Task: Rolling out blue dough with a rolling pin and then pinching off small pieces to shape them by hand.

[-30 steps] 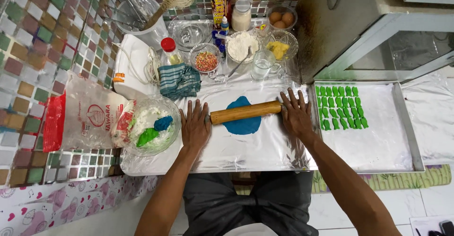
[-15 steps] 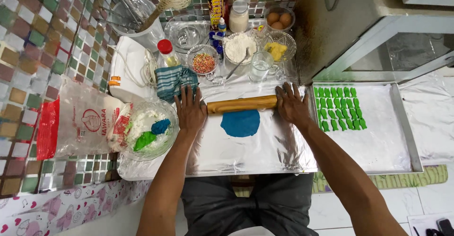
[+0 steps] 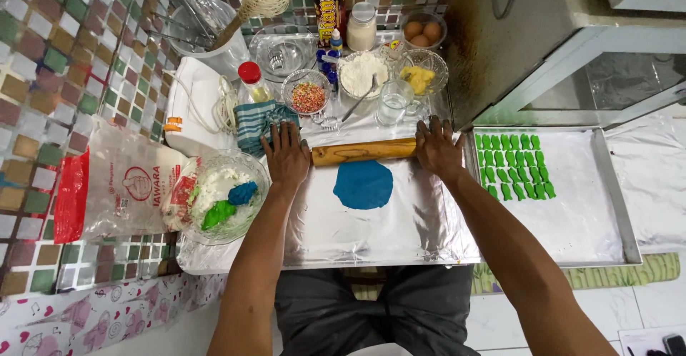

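Observation:
A wooden rolling pin (image 3: 363,150) lies across a foil-covered work sheet (image 3: 400,234), just beyond a flat round of blue dough (image 3: 363,184). My left hand (image 3: 287,156) presses flat on the pin's left end, fingers spread. My right hand (image 3: 437,149) presses flat on its right end. The pin sits off the dough, at its far edge.
A glass bowl (image 3: 223,197) with white, blue and green dough stands left, beside a flour bag (image 3: 121,184). A foil-lined tray (image 3: 572,206) at right holds several green dough pieces (image 3: 513,163). Bowls of sprinkles (image 3: 307,97), flour (image 3: 360,74), eggs (image 3: 421,30) and a striped cloth (image 3: 259,122) crowd the back.
Both hands have rolled the pin away from me, from on top of the blue dough to just past its far edge. The dough now lies uncovered and flatter.

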